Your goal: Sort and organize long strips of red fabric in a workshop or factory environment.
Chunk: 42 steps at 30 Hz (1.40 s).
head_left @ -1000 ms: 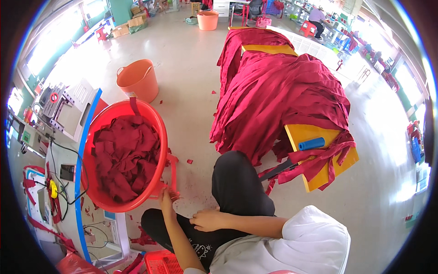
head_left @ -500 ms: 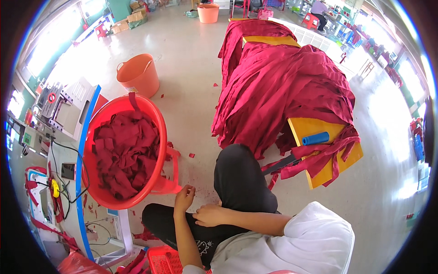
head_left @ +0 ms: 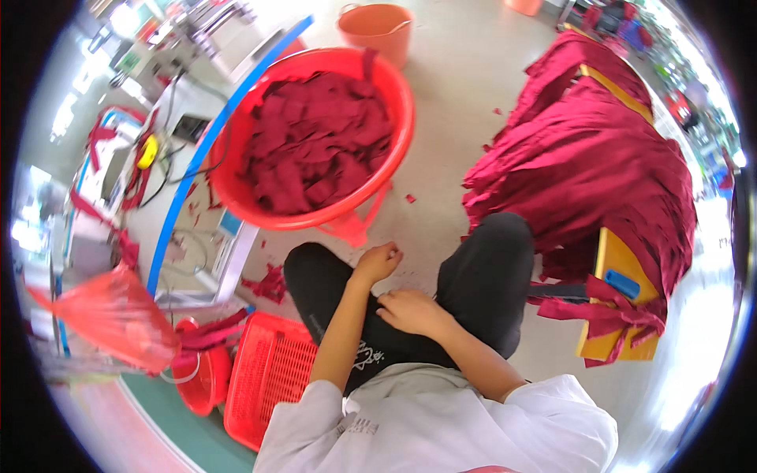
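Observation:
My left hand (head_left: pixel 380 262) hovers over the gap between my knees, its fingers curled in and nothing visible in them. Below it, my right hand (head_left: pixel 413 312) rests across my lap on black trousers, fingers loosely laid out and holding nothing. Ahead of my left knee stands a large red tub (head_left: pixel 404 150) heaped with dark red fabric pieces (head_left: pixel 319 146). To my right, long dark red fabric strips (head_left: pixel 587 169) drape in a thick pile over a yellow board stand (head_left: pixel 603 264). A blue roll-like handle (head_left: pixel 622 284) lies on its near end.
At left is a blue-edged worktable (head_left: pixel 189 169) with cables and a yellow tool (head_left: pixel 147 152). A red plastic bag (head_left: pixel 118 319) hangs there. A red slotted basket (head_left: pixel 272 378) and a small red bucket (head_left: pixel 206 382) sit by my left side. An orange tub (head_left: pixel 378 27) stands behind the large one.
My view has swung left and down, so the tub and fabric pile appear farther right and the basket and bag show more fully. Both hands stay in nearly the same pose over my lap.

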Motion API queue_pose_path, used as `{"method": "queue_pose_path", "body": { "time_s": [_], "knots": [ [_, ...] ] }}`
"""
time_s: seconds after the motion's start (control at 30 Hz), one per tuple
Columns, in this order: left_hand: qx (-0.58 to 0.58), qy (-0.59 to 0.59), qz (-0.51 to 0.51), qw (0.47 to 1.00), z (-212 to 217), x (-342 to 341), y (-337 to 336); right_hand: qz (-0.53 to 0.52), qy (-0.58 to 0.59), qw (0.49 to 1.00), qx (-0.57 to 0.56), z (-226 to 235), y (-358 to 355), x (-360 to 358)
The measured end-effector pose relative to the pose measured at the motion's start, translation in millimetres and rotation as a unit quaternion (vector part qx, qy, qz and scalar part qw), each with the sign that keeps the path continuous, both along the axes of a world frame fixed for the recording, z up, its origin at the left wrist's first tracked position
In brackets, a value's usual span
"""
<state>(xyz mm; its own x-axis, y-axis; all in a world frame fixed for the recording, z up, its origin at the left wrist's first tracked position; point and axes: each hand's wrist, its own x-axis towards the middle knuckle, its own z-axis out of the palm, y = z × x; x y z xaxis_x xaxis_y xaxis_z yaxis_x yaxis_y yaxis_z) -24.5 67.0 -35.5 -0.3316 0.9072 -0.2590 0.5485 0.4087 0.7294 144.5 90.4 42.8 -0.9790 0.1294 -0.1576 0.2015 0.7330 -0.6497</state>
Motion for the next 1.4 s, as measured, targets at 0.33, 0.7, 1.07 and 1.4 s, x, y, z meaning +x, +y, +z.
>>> {"method": "queue_pose_path", "body": {
  "time_s": [0.33,0.7,1.07,1.4],
  "knots": [
    [-0.059,0.036,-0.013,0.997,1.5,2.5,-4.0,0.003,-0.001,1.0,0.028,12.9,-6.0,-1.6],
    [-0.068,0.036,-0.038,0.996,-2.6,2.8,4.6,-0.006,0.04,0.997,0.059,13.2,-3.0,1.3],
    [0.024,0.007,-0.057,0.998,19.8,-0.3,6.3,0.041,0.024,0.998,0.038,41.6,1.6,-2.6],
    [0.385,-0.1,0.204,0.895,202.8,-108.9,88.9,0.03,0.048,0.998,0.008,44.2,13.8,5.2]
  ]
}}
